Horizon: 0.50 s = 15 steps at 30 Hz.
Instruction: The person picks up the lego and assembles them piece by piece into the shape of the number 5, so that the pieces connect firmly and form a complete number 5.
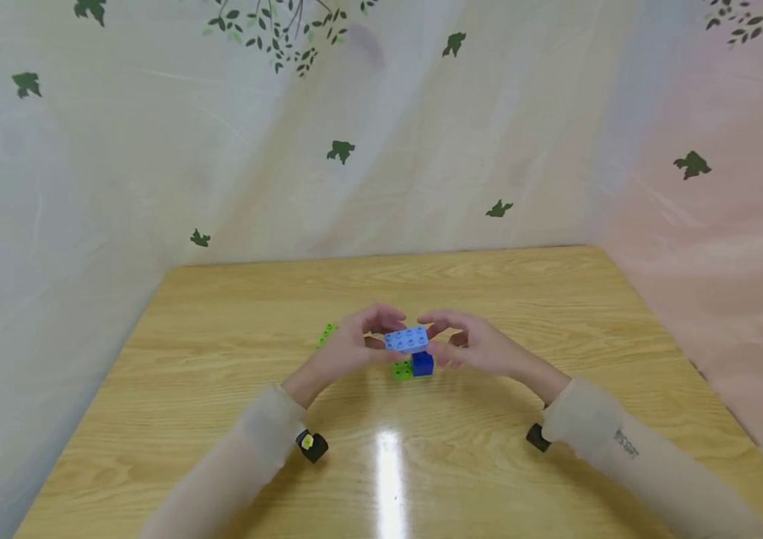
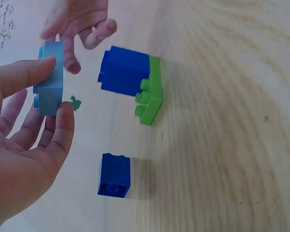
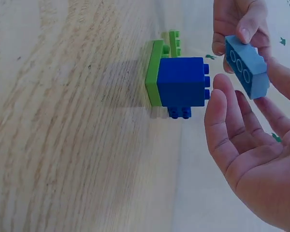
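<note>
while i pinch the light blue brick [image 1: 406, 340] sidewise with the left hand [image 1: 356, 340], presumably to expose its studs, the right hand [image 1: 478, 346] is spread beside it, above the surface [image 1: 206, 374], short of the far edge.

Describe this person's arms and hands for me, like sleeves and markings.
The left sleeve and right sleeve are long and cream, the right with dark lettering. Small black boxes show at both cuffs, the left one with a yellow mark. The left hand and right hand are gloveless.
</note>
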### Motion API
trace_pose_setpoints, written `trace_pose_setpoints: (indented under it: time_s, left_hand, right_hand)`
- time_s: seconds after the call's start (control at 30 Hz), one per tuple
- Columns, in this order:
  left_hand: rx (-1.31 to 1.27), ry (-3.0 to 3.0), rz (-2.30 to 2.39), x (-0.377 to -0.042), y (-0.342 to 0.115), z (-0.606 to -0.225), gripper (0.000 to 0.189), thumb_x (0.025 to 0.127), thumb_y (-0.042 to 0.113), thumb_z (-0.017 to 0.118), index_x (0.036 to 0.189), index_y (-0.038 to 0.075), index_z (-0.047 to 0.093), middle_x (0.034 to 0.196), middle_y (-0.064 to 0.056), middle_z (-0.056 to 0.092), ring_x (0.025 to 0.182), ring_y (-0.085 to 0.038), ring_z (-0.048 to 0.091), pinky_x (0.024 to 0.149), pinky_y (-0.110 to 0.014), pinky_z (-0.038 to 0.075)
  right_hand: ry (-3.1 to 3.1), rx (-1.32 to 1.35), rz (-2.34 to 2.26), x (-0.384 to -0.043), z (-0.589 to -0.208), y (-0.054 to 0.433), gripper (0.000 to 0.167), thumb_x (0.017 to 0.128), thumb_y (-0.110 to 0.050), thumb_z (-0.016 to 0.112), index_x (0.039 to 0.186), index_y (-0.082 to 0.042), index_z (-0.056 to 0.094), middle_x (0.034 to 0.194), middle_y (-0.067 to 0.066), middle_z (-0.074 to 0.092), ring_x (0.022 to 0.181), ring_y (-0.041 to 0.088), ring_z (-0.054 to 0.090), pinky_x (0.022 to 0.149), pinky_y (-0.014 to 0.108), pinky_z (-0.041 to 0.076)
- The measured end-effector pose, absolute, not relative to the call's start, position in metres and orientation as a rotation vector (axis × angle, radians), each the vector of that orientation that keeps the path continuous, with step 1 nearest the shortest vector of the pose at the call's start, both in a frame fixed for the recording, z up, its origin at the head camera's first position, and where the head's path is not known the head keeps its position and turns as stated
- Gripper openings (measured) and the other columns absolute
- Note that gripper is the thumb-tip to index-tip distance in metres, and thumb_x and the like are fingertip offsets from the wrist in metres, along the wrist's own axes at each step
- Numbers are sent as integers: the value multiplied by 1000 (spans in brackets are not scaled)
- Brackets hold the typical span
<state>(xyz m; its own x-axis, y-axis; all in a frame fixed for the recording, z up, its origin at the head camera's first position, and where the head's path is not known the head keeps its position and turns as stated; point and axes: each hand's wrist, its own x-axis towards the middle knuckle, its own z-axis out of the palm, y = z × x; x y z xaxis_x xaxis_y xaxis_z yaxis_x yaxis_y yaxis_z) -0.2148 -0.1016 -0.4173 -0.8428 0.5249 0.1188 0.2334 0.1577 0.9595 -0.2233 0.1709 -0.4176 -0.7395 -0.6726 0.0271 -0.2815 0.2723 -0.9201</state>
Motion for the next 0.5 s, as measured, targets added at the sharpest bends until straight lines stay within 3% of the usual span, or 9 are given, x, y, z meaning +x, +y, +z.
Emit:
trace_pose_setpoints:
  time_s: [0.17, 0.5]
  left_hand:
    - [802, 2230, 1703, -212, -94, -419, 48, 86, -1, 79, 129, 4, 60, 120, -9, 65, 108, -25, 60, 89, -45, 56]
    - [759, 2222, 1660, -212, -96, -423, 47, 87, 3, 79, 130, 7, 59, 120, -8, 65, 108, -25, 60, 91, -46, 55]
  right_hand:
    - [2181, -892, -1446, -223, -417, 174, 40, 101, -20, 65, 138, -8, 58, 121, 15, 60, 85, 46, 67, 72, 55, 59]
    - [2197, -896, -1406, -228, -433, 176, 40, 101, -21, 66, 138, -7, 60, 124, 14, 61, 84, 39, 70, 68, 49, 60]
